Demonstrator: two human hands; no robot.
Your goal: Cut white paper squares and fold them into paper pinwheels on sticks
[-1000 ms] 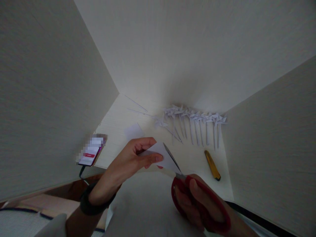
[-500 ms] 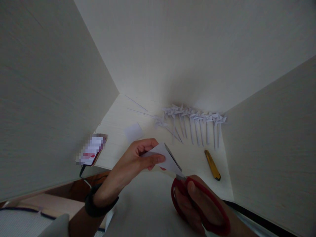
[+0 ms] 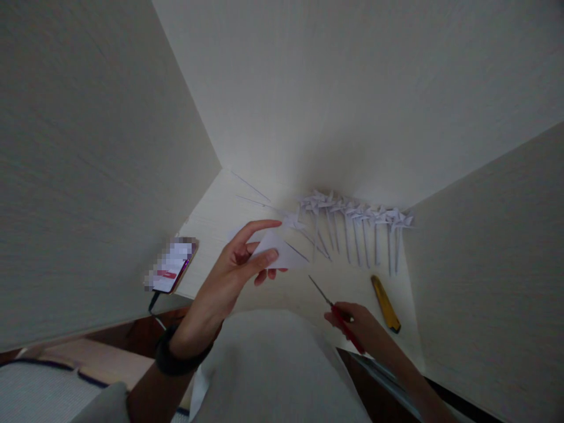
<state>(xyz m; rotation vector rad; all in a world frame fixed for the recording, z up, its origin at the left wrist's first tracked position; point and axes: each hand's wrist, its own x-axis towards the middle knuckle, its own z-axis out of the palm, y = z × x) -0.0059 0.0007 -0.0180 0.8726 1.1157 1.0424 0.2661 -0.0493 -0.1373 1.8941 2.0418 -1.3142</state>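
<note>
Head: scissors (image 3: 341, 320) withdrawn, apparently closed.

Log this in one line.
Left hand: holds pointed white paper piece; right hand: holds red-handled metal scissors; scissors: apart from paper

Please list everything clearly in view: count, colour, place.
Walls: three, whitish, around white table
Paper piece: one, white, in left hand
Paper sheet: one, white, partly behind left hand
Scissors: one, red handles, in right hand
Pinwheels: several, overlapping, white, mostly along back wall
Thin sticks: two, pale, left of pinwheels
Cutter: one, yellow, table's right
Phone: one, colour unclear, table's left edge
Cable: one, partly black, at phone
Wristband: one, black, left wrist
Hands: two, bare, centre and lower right
</note>
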